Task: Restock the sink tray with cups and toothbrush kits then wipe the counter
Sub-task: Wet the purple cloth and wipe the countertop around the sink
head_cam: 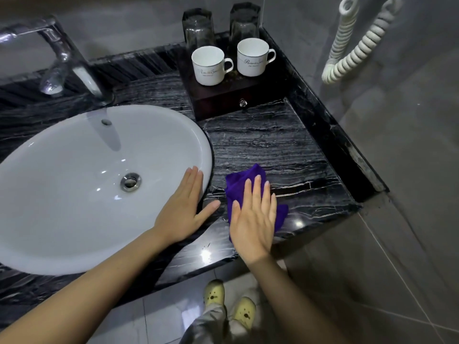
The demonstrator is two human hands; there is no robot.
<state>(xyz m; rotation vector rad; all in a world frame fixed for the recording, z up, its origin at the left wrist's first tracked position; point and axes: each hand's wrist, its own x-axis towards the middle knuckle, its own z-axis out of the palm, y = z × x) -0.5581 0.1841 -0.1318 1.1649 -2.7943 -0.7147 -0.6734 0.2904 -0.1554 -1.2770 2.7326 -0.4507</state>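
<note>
A purple cloth lies on the black marble counter right of the sink. My right hand presses flat on the cloth, fingers straight and together. My left hand rests flat on the rim of the white sink, holding nothing. At the back right stands a dark wooden tray with a small drawer knob. On it are two white mugs and, behind them, two upturned clear glasses. No toothbrush kits are visible.
A chrome tap arches over the sink at the back left. A coiled white cord hangs on the grey wall at the right. The counter's raised edge runs along its right side. Below are floor tiles and my yellow shoes.
</note>
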